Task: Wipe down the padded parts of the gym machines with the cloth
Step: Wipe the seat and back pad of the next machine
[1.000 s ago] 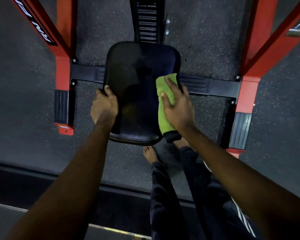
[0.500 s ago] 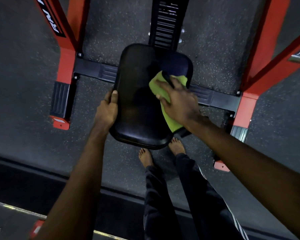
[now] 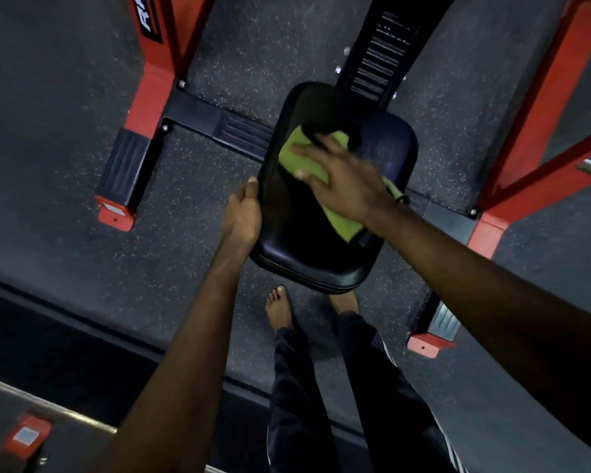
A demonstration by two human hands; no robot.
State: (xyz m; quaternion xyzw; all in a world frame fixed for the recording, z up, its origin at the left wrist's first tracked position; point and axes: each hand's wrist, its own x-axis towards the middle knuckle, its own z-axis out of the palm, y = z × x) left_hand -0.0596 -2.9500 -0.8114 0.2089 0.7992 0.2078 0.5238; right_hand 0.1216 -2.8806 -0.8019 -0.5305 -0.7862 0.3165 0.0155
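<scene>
Red machine frame [image 3: 151,93] stands on the rubber floor. Black seat pad [image 3: 307,240] mid-wipe. Left hand [image 3: 241,216] grips pad's left edge, steadying. Right hand [image 3: 342,182] flat, fingers spread, pressing green cloth [image 3: 297,158] onto pad's upper surface. Next, likely: sweep cloth across uncovered near portion.

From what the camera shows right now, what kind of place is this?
Most likely a gym. A black padded seat is mounted on a red steel machine frame, standing on dark speckled rubber flooring.
</scene>
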